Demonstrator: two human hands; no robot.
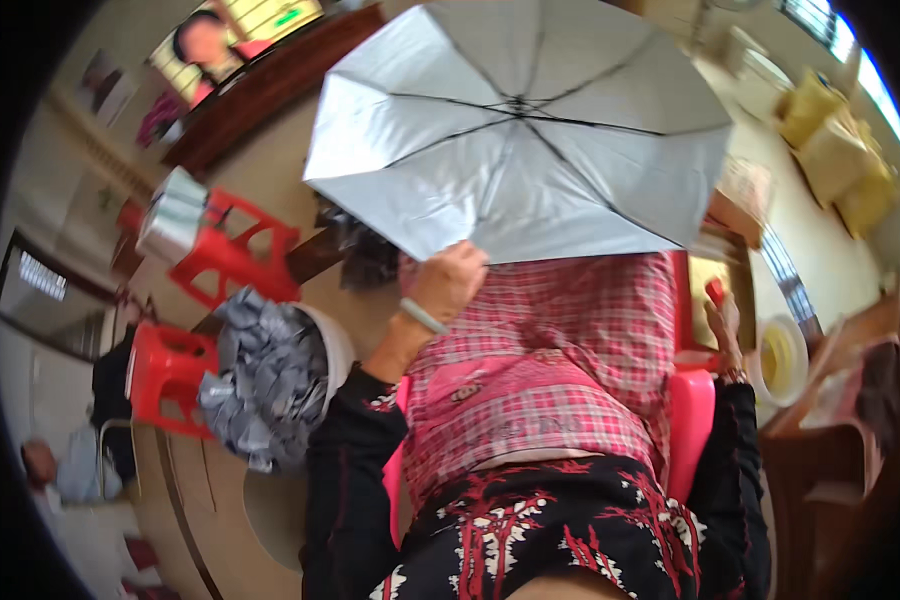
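Note:
A silver-lined umbrella (590, 170) is spread wide in front of me, its inner side and dark ribs facing me. Those ribs meet at a black hub (516, 106) in the middle of the canopy. My left hand (453, 283), with a pale bracelet at the wrist, pinches the canopy's near edge. Off to the right, below the canopy, my right hand (726, 325) is closed around a small object with a red end (714, 290); its kind is unclear. A pink checked apron (540, 370) covers my lap under the umbrella.
To my left, a white bucket (332, 345) overflows with crumpled grey cloth (265, 370), beside red plastic stools (175, 375). A white tub (782, 360) stands by my right hand. Yellow sacks (840, 150) lie at the far right. A screen (240, 45) is on a dark cabinet (270, 85).

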